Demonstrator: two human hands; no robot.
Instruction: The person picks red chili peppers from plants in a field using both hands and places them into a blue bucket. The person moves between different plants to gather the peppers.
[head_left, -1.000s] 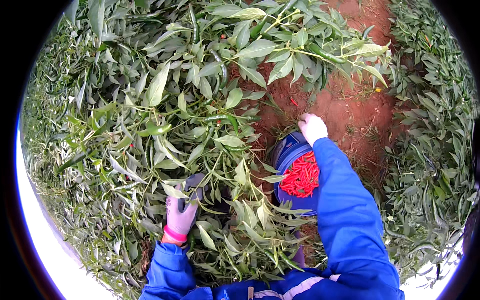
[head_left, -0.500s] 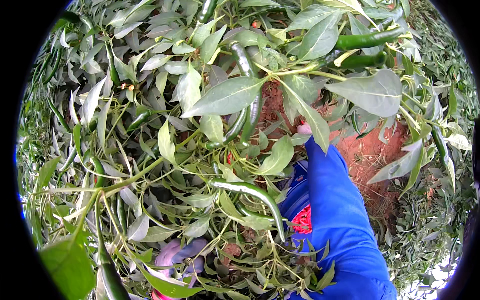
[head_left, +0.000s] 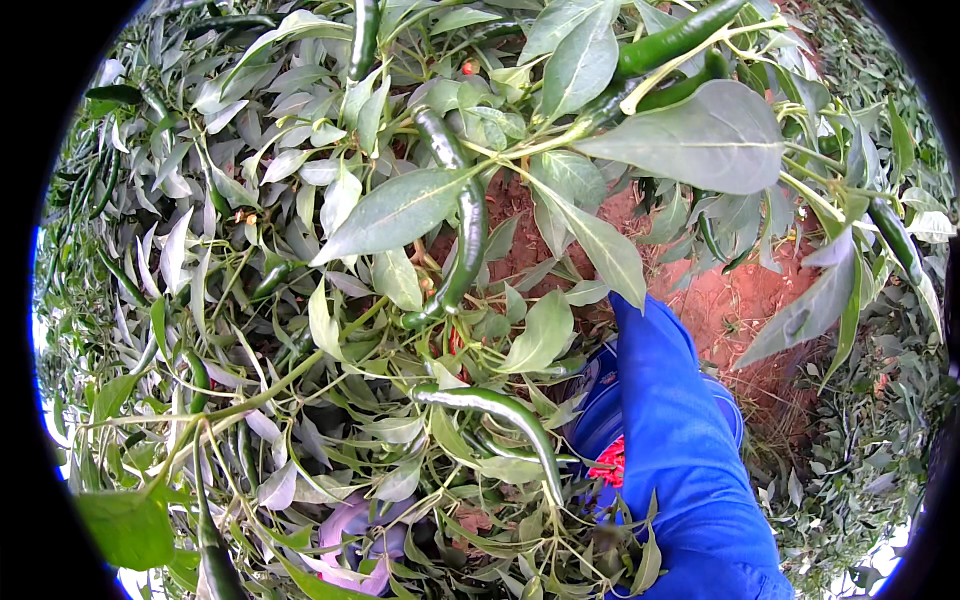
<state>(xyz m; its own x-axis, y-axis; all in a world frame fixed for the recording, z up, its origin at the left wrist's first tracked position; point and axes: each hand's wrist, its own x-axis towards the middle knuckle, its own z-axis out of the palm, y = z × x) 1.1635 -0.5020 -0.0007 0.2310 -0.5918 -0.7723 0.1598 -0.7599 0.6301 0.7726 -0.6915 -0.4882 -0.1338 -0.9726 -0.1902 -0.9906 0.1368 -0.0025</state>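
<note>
My right arm, in a blue sleeve [head_left: 675,430], reaches up from the lower edge into the pepper plants. Leaves hide my right hand beyond the cuff, so its fingers do not show. Low on the left, my left hand [head_left: 345,535] appears as a patch of pinkish-lilac glove among the stems, its fingers mostly covered. A long green chili pepper [head_left: 505,405] hangs between the arms, and another glossy chili [head_left: 470,235] hangs higher up. Partly behind the sleeve is a blue bucket [head_left: 730,405] with red chili peppers [head_left: 608,462] inside.
Dense pepper foliage surrounds both arms. More green chilies [head_left: 680,40] hang at the upper right, and a dark one [head_left: 215,550] at the lower left. A broad leaf [head_left: 700,140] spreads above the arm. Reddish soil [head_left: 725,310] shows to the right.
The upper leaves and chilies have shifted left in the picture. The bit of right hand seen past the cuff is now hidden. More of the bucket shows right of my sleeve.
</note>
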